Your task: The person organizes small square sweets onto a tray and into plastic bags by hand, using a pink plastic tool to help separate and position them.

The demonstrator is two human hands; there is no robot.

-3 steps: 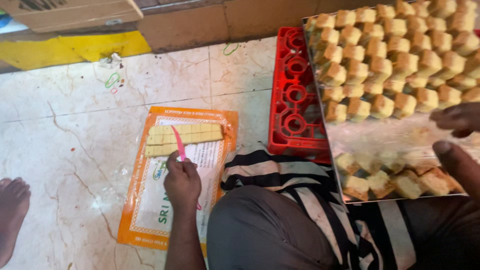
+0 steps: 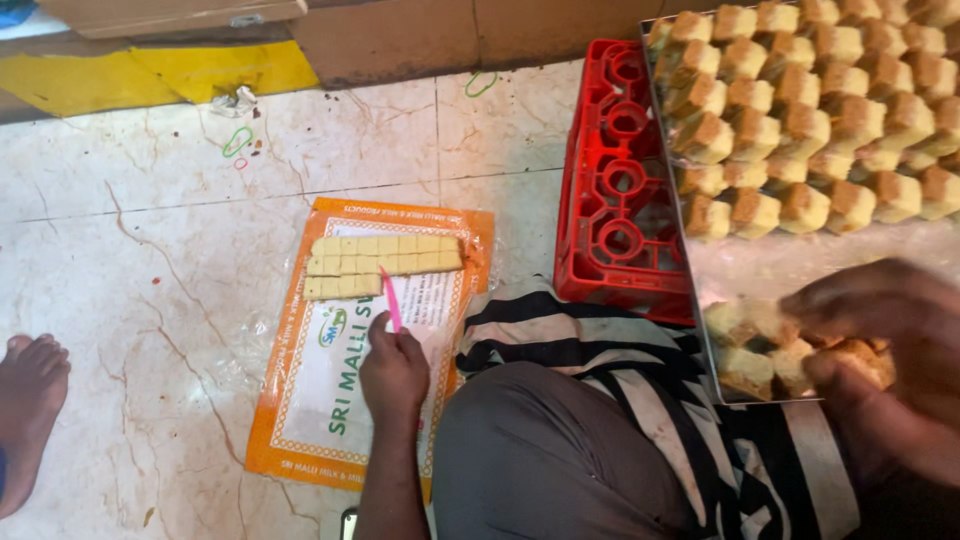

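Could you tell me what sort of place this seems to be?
Probably a small sweet-making or packing workspace on a floor: a metal tray loaded with sweet cubes sits on a red plastic crate, and flat sweet pieces lie on an orange packing sheet over marble tiles.

Background items: red plastic crate (image 2: 622, 180) on the marble floor (image 2: 140, 230); yellow-painted strip (image 2: 150, 72) beneath a cardboard box (image 2: 170, 14); green rubber bands (image 2: 238, 141) near crumpled foil (image 2: 232, 100); bare foot (image 2: 28, 410) at left edge.
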